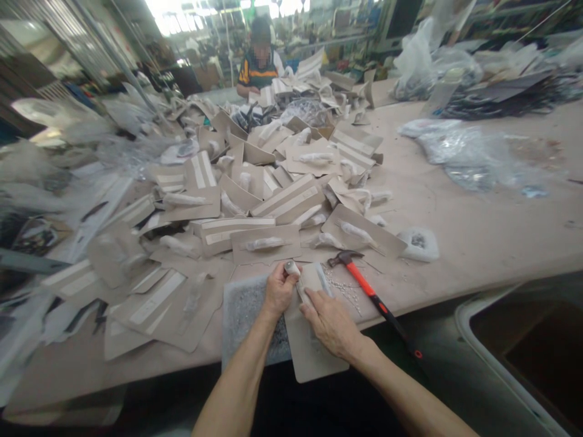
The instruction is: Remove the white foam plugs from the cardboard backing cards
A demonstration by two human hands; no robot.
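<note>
My left hand (pixel 279 292) is closed round a pale, wrapped roll-like part (pixel 291 267) at the top of a beige panel (pixel 306 346). The fingers of my right hand (pixel 328 320) press together on the panel's face, just below that part. Under the panel lies a grey speckled slab (pixel 246 303) at the table's front edge. To the right rests a hammer (pixel 359 278) with a red and black handle, its head towards the pile. Small white beads (pixel 348 288) are scattered between the hammer and the panel.
Many beige panels with white strips and wrapped handles (pixel 264 243) are heaped across the table (pixel 455 237). A small clear bag or tray (pixel 417 244) sits right of them. Plastic bags (pixel 469 152) lie further right. A person (pixel 258 64) is behind the heap.
</note>
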